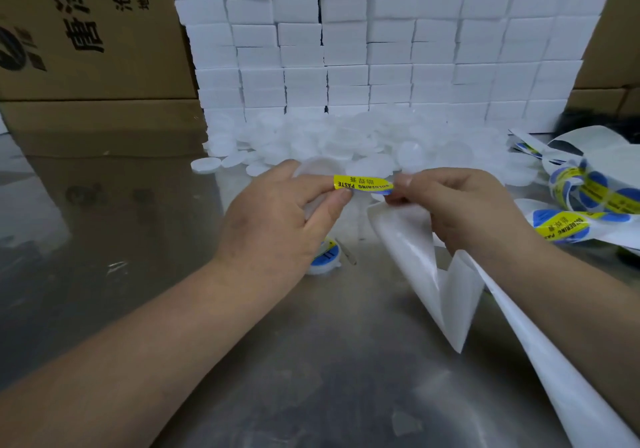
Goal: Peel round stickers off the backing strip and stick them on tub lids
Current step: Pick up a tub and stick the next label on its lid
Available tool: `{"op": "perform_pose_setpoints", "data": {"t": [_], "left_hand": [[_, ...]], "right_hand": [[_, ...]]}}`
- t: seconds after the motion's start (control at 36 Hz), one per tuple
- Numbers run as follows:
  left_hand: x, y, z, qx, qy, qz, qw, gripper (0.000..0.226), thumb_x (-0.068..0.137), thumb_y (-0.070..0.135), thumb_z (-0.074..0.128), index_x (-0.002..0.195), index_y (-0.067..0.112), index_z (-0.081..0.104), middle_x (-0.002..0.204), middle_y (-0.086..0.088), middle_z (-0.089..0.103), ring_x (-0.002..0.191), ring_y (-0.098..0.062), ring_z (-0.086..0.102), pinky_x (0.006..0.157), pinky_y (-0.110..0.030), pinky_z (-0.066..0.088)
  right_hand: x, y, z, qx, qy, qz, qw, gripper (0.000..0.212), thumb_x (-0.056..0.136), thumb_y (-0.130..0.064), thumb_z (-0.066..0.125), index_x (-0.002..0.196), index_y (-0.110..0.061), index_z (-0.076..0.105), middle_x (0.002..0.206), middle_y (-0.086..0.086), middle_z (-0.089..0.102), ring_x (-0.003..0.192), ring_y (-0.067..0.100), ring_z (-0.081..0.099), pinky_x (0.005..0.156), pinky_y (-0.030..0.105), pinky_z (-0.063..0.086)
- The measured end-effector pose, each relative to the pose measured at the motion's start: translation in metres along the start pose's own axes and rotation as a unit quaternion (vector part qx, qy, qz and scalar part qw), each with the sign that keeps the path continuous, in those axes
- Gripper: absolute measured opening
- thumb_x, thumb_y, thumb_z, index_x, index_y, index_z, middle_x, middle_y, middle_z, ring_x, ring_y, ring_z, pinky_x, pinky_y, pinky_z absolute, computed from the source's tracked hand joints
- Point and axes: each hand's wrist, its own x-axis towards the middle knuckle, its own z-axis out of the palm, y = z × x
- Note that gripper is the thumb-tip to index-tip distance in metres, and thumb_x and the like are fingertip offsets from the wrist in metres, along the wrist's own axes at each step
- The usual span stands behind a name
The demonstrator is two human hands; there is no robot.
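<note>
Caught between peeling and sticking. Pinching a round sticker (362, 183) by both ends, edge-on, yellow band up, held above the bench (311, 361): left hand (277, 219) with thumb and forefinger closed on its left end, a bare white lid (313, 170) tucked behind the other fingers (311, 189); right hand (460, 212) nipping the right end, fingers curled, backing strip (415, 260) trailing down from under the palm. Hard to tell whether the right end is wholly free of the strip. Next, probably: let go on the right, swing the sticker flat over the lid, centre it, press from the middle outward – no creases. Already labelled lid (327, 252) lying below the left hand; pile of lids (363, 136) behind; roll of stickers (595, 191) off to the right.
</note>
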Motion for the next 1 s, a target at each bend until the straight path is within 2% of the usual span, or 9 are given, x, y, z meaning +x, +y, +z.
{"op": "perform_pose_setpoints", "data": {"t": [0.19,0.28,0.42,0.53,0.58,0.61,0.78,0.89,1.0], "left_hand": [[0.001,-0.001,0.0,0.02,-0.031,0.011,0.999,0.026,0.081,0.045,0.052,0.104,0.044,0.063,0.075,0.01,0.047,0.077,-0.004,0.04,0.068,-0.005,0.03],[0.002,-0.001,0.002,0.013,-0.059,-0.04,0.997,0.043,0.072,0.054,0.054,0.112,0.039,0.063,0.084,0.015,0.047,0.084,0.006,0.038,0.071,0.002,0.027],[0.006,-0.004,0.002,-0.018,-0.078,-0.098,0.992,0.067,0.066,0.056,0.062,0.126,0.03,0.053,0.113,0.013,0.043,0.095,0.004,0.039,0.078,-0.011,0.028],[0.008,-0.006,0.002,-0.055,-0.069,-0.119,0.989,0.051,0.071,0.035,0.056,0.122,0.03,0.052,0.114,0.015,0.043,0.086,0.001,0.04,0.07,-0.007,0.029],[0.008,-0.005,0.003,-0.129,-0.031,-0.137,0.982,0.029,0.086,0.014,0.05,0.103,0.037,0.056,0.103,0.018,0.052,0.074,0.001,0.047,0.065,0.001,0.032],[0.008,-0.005,0.003,-0.156,-0.013,-0.146,0.977,0.036,0.089,0.006,0.043,0.093,0.04,0.056,0.096,0.019,0.055,0.067,0.0,0.05,0.062,0.001,0.035],[0.008,-0.001,0.004,-0.268,-0.024,-0.16,0.95,0.064,0.086,-0.01,0.034,0.088,0.051,0.053,0.1,0.004,0.059,0.065,-0.004,0.066,0.079,-0.039,0.056],[0.009,-0.005,0.005,-0.293,-0.067,-0.189,0.935,0.064,0.088,-0.009,0.037,0.094,0.054,0.043,0.071,0.011,0.066,0.059,-0.013,0.068,0.069,-0.038,0.057],[0.01,-0.01,0.008,-0.264,-0.051,-0.214,0.939,0.046,0.089,-0.004,0.041,0.085,0.04,0.055,0.085,0.01,0.066,0.064,-0.006,0.067,0.065,-0.032,0.059]], "right_hand": [[0.003,0.004,0.001,0.0,0.012,0.003,1.0,0.026,0.075,-0.008,0.067,0.057,-0.026,0.072,0.053,-0.007,0.062,0.053,0.005,0.053,0.049,0.011,0.041],[0.002,0.004,0.0,-0.007,0.025,-0.006,1.0,0.026,0.075,-0.009,0.066,0.056,-0.026,0.071,0.055,-0.004,0.06,0.056,0.008,0.052,0.05,0.014,0.04],[0.003,0.007,0.001,0.012,0.049,-0.012,0.999,0.028,0.077,-0.008,0.064,0.055,-0.025,0.07,0.058,-0.003,0.061,0.066,0.016,0.051,0.061,0.023,0.042],[0.008,0.004,-0.007,0.047,0.098,-0.004,0.994,0.012,0.065,-0.023,0.064,0.054,-0.026,0.069,0.063,0.002,0.058,0.07,0.019,0.047,0.066,0.032,0.036],[0.007,0.004,-0.006,0.044,0.077,-0.007,0.996,0.01,0.064,-0.023,0.065,0.055,-0.026,0.07,0.058,-0.002,0.06,0.066,0.018,0.048,0.062,0.028,0.038],[0.006,0.005,-0.004,0.037,0.054,-0.009,0.998,0.012,0.067,-0.019,0.069,0.057,-0.026,0.071,0.058,-0.003,0.061,0.066,0.017,0.05,0.06,0.025,0.04],[0.0,0.01,0.006,0.011,-0.033,0.011,0.999,0.019,0.074,-0.013,0.069,0.061,-0.027,0.074,0.068,-0.002,0.068,0.073,0.014,0.059,0.075,0.029,0.047],[0.001,0.01,0.005,0.02,-0.035,0.01,0.999,0.022,0.073,-0.013,0.069,0.059,-0.03,0.073,0.063,-0.007,0.069,0.071,0.011,0.06,0.076,0.029,0.047],[0.001,0.009,0.004,0.023,-0.037,0.004,0.999,0.027,0.077,-0.009,0.068,0.059,-0.028,0.073,0.062,-0.008,0.067,0.069,0.009,0.059,0.07,0.024,0.046]]}}
